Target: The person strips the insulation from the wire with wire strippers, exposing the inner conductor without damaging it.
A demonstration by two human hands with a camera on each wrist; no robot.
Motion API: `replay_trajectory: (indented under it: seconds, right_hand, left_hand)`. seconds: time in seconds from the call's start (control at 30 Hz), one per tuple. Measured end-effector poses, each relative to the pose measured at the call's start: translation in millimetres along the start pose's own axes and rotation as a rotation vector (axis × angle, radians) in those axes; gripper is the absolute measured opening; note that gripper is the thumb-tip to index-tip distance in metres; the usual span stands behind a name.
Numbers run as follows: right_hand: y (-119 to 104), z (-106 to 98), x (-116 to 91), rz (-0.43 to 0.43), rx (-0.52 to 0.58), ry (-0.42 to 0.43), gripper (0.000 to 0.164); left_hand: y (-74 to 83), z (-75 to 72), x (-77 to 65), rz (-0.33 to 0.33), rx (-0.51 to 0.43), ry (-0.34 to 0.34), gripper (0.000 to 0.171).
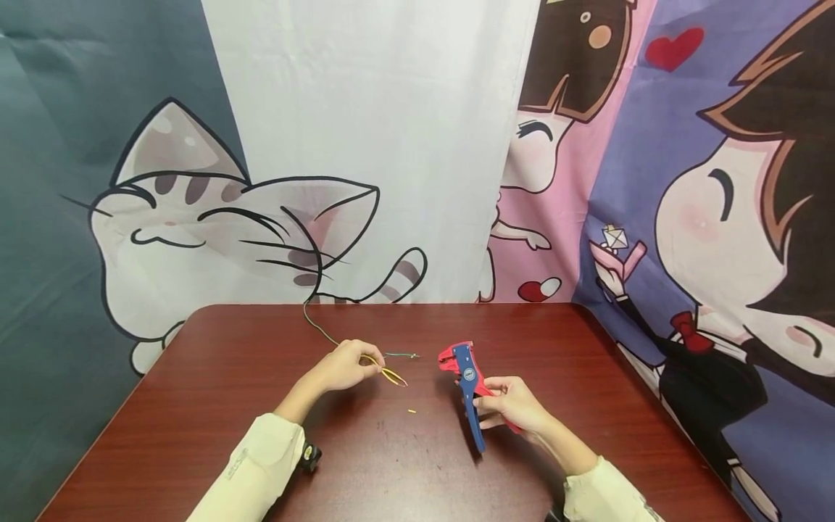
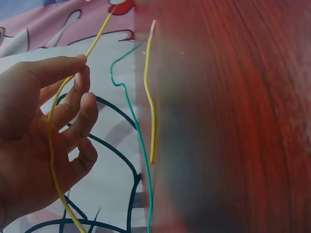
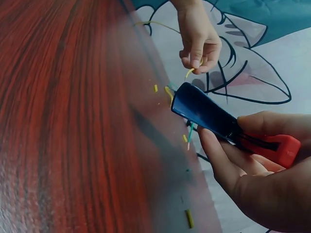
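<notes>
Between thumb and index finger, my left hand [image 1: 352, 365] pinches a yellow wire [image 2: 97, 41] near its thin, bare end. The rest of this wire runs down across the palm in the left wrist view. My right hand [image 1: 515, 407] grips a wire stripper [image 1: 470, 377] with red and blue handles, its head up and turned toward the left hand. A gap separates the stripper from the held wire. Close to the left hand lie a second, short yellow wire [image 2: 150, 92] with a bare end and a long green wire [image 2: 131, 111].
Small yellow insulation scraps [image 3: 156, 88] lie on the dark red wooden table [image 1: 365, 471], one of them between the hands. A cloth printed with cartoon figures [image 1: 391, 109] hangs behind the table's far edge and along its right side.
</notes>
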State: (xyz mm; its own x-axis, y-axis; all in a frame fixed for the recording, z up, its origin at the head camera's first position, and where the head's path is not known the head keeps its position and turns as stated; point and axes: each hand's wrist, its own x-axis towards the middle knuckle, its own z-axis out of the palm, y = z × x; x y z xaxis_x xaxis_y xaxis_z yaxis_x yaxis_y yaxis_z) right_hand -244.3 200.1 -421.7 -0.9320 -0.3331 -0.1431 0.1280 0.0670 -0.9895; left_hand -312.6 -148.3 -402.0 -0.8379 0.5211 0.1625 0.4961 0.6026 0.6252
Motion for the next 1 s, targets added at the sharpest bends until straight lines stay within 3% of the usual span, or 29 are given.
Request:
replay_trajectory:
  seconds: [0.2, 0.43, 0.57, 0.73, 0.9, 1.0]
  right_hand:
    - [6.3, 0.1, 5.5, 0.022, -0.011, 0.038, 0.042]
    - [12.9, -1.1, 9.8, 0.055, -0.006, 0.057, 0.042]
    - [17.8, -1.4, 11.9, 0.067, -0.008, 0.075, 0.042]
    - [20.1, 0.4, 16.5, 0.057, -0.031, 0.097, 0.040]
    - [16.4, 2.8, 19.9, 0.023, -0.119, 0.136, 0.040]
    - [13.0, 3.4, 21.1, 0.005, -0.190, 0.204, 0.040]
  left_hand:
    - [-9.8, 3.2, 5.9, -0.045, 0.113, -0.025, 0.003]
    - [-21.0, 10.7, 7.3, -0.013, 0.187, 0.032, 0.006]
    - [-24.3, 13.2, 6.5, -0.031, 0.147, 0.039, 0.009]
    - [-26.7, 12.5, 6.6, 0.000, 0.051, 0.089, 0.013]
    - [-26.0, 11.5, 6.2, 0.031, -0.063, 0.091, 0.017]
    - [-24.8, 10.8, 4.7, 0.032, -0.077, 0.080, 0.021]
